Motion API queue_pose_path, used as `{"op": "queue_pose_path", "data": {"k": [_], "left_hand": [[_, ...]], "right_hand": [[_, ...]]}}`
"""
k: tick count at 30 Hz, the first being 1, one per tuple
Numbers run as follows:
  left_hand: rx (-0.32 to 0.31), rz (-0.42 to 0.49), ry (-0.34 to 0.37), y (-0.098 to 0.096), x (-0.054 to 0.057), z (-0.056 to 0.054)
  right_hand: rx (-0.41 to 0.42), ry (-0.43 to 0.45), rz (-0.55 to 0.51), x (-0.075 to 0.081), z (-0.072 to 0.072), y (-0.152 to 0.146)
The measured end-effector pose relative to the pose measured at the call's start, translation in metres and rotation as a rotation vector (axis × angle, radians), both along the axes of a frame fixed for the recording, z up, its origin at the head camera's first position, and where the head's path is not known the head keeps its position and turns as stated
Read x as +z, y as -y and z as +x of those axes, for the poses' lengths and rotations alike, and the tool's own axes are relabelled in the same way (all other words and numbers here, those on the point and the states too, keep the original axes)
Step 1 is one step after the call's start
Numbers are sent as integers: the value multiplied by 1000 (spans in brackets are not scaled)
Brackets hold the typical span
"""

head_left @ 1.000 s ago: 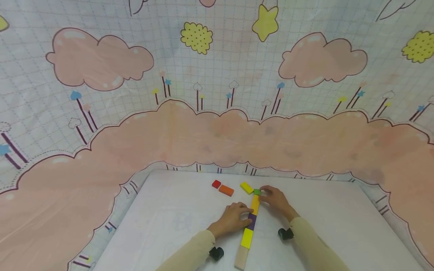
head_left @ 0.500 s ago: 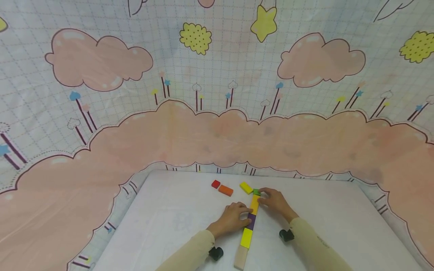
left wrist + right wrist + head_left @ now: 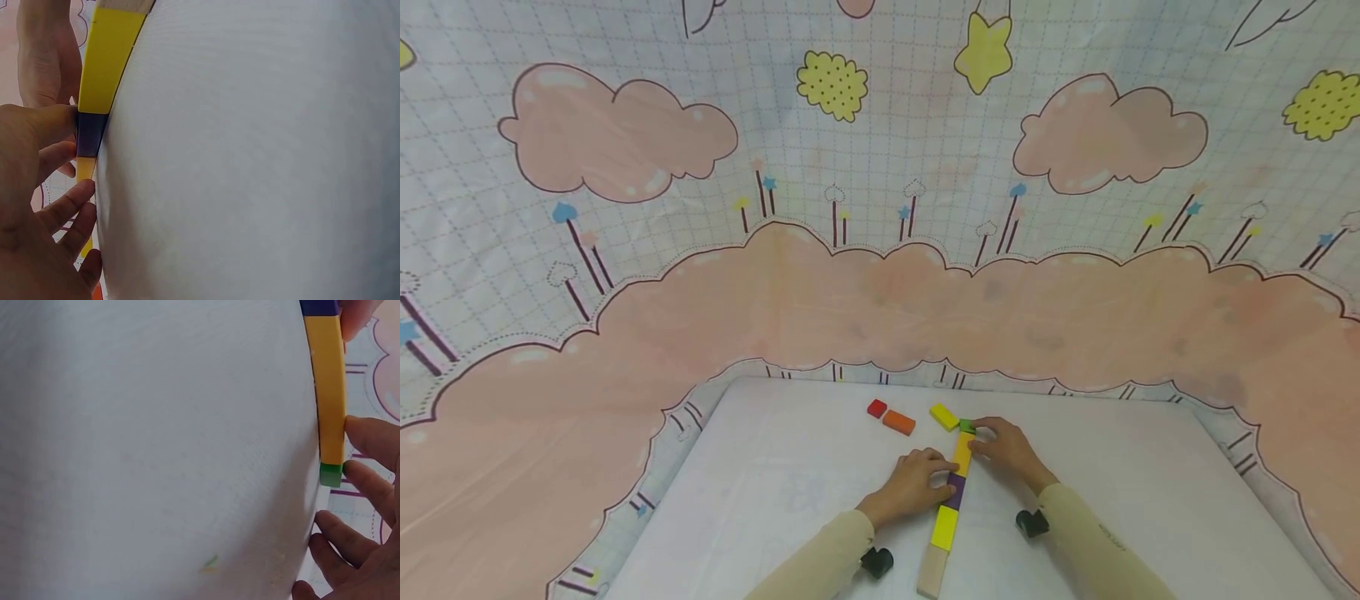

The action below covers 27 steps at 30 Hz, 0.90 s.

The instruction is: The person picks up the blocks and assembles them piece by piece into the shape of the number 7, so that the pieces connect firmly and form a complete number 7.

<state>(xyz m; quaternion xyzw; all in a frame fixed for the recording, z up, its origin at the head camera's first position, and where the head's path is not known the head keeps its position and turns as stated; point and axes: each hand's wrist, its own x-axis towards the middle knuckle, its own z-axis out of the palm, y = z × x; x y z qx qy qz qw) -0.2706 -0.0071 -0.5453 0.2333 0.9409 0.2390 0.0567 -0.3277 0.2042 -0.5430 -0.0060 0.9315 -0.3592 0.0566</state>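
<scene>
A straight row of wooden blocks runs away from the person in the head view. From near to far come a plain wood block (image 3: 933,572), a yellow block (image 3: 944,528), a purple block (image 3: 955,492), an orange-yellow block (image 3: 963,454) and a small green block (image 3: 966,425). My left hand (image 3: 910,487) lies along the row's left side, its thumb at the purple block and its index fingertip at the orange-yellow one. From the far right, my right hand (image 3: 1009,446) touches the orange-yellow block with its thumb and the green block with its index finger. Neither hand wraps round a block.
Another yellow block (image 3: 943,416) lies angled beside the green end. Farther left, an orange block (image 3: 898,422) and a small red block (image 3: 877,408) sit close together. All rest on a white table (image 3: 760,475), with a cloud-patterned cloth (image 3: 880,308) behind and at the sides.
The thumb of my right hand has slid slightly nearer along the orange-yellow block. My left hand and the blocks stay nearly where they were.
</scene>
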Motion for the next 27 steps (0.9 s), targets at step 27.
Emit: {"op": "queue_pose_path", "data": {"k": [27], "left_hand": [[126,199,37,0,1,-13]], "right_hand": [[-8,-24,-25,-5,-2,-1]]}}
